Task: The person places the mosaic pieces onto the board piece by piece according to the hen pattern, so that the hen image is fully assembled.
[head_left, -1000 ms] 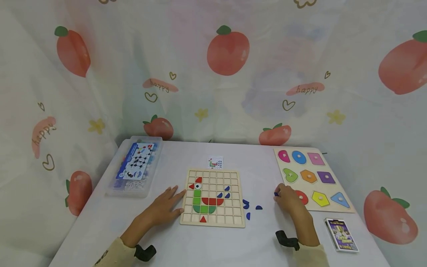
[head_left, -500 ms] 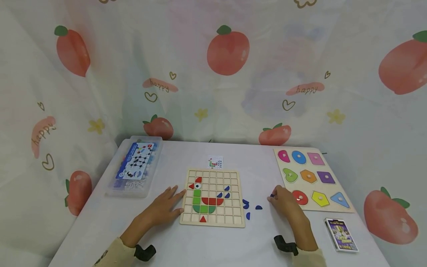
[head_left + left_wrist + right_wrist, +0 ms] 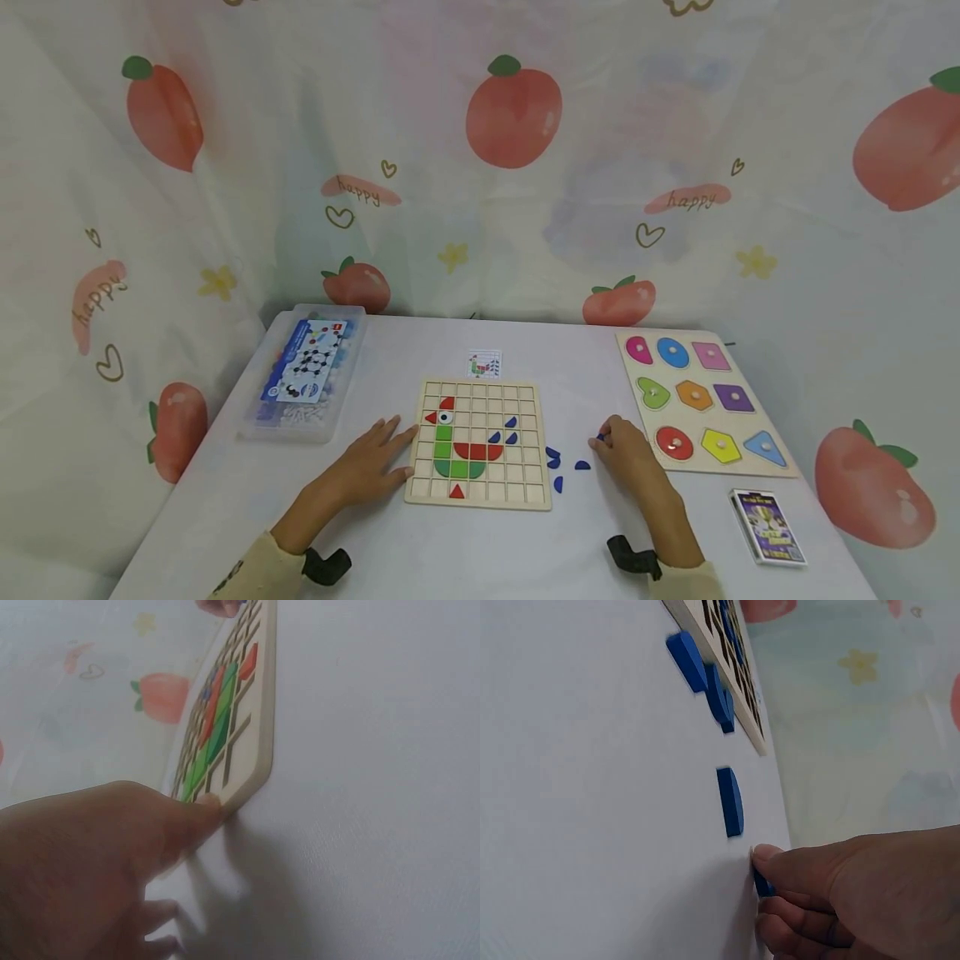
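Note:
A wooden grid board (image 3: 525,492) lies at the middle of the table, with red, green and blue pieces set in its squares as a bird. My left hand (image 3: 369,462) rests at its left edge, fingers spread; in the left wrist view the thumb touches the board's side. To the right of the board my right hand (image 3: 630,450) pinches a small blue piece (image 3: 762,883) between thumb and fingers, its shape mostly covered. Several loose blue half-round pieces lie between that hand and the board, among them a single blue half-round piece (image 3: 582,466) nearest the hand.
Behind the board lies a small picture card (image 3: 483,364). A clear plastic case (image 3: 303,375) stands at the back left. To the right are a shape puzzle board (image 3: 667,442) and a card box (image 3: 768,527). Patterned cloth (image 3: 517,225) hangs around the table.
My right hand has slid left across the table, away from the shape puzzle board and closer to the loose blue pieces, still pinching its blue piece. The left hand stays put.

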A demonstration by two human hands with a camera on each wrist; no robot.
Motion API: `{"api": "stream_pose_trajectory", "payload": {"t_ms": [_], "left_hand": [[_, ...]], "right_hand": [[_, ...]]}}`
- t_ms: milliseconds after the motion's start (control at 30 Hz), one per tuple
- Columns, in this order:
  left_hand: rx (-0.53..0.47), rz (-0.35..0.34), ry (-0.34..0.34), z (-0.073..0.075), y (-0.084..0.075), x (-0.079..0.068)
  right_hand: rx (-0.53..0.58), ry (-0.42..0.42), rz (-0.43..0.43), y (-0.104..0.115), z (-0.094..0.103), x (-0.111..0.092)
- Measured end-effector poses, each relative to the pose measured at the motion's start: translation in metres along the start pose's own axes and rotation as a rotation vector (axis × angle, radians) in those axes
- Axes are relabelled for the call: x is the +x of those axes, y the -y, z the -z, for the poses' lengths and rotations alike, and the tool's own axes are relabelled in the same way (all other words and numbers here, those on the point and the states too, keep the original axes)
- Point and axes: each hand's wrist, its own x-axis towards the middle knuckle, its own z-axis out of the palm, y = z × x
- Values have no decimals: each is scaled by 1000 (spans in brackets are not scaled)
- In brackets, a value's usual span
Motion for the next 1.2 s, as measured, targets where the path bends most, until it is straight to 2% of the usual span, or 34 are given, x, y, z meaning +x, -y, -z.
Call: {"api": "stream_pose_trajectory", "payload": {"t_ms": [233,433,533,633,800,1033,1200], "left_hand": [[-4,3,0,0,0,0],[-5,7,6,1,-1,0],[5,12,11,1,0,0],[8,12,12,0,1,2],[6,7,13,-1,3,3],[-6,7,12,-1,2,3],[-6,5,7,-1,1,2]], "right_hand": [[39,-33,3,38,-23,-8],[44,-17,85,77,-42,-23],[61,-11,136,90,-51,-29],[73,0,180,94,-57,-31],[93,34,205,94,-61,-28],[125,80,186,98,-61,-26],[98,84,176,100,-59,-26]]}}
